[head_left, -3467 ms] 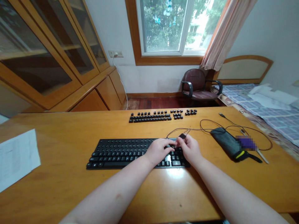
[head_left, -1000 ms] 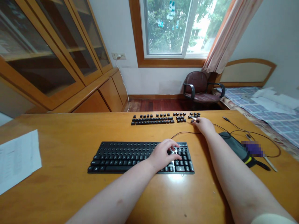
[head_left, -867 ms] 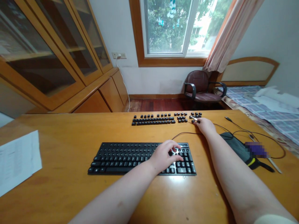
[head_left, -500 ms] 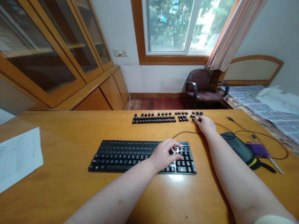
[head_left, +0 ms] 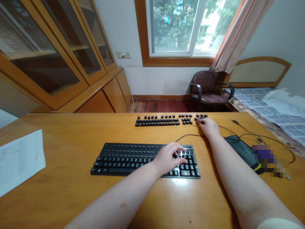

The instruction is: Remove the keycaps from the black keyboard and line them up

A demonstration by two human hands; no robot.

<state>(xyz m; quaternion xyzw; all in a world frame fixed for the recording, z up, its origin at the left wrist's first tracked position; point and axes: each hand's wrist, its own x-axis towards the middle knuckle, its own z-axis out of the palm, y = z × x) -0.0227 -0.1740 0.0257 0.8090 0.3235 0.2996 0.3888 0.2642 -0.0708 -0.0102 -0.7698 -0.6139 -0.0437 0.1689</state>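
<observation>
A black keyboard [head_left: 114, 171] lies on the wooden desk, its upper rows showing bare switch posts and its lower rows and number pad still capped. My left hand [head_left: 169, 158] rests over its right part, thumb and index finger apart with a gap between them. Loose black keycaps [head_left: 157, 123] stand in rows near the desk's far edge. At the right end of these rows, my right hand [head_left: 209, 128] pinches a small shiny metal tool [head_left: 199, 120] against or just above the keycaps. Whether a keycap sits in the tool is too small to tell.
A thin cable [head_left: 188, 135] runs from the keyboard under my right forearm. A dark pouch [head_left: 243, 152], a partly blurred purple item [head_left: 265, 154] and a USB cable [head_left: 235, 121] lie at right. Paper sheets [head_left: 22, 162] lie at left. Beyond the desk stands a chair [head_left: 205, 84].
My right hand has shifted slightly left and the metal tool sits lower among the loose keycaps. My left hand stays on the keyboard.
</observation>
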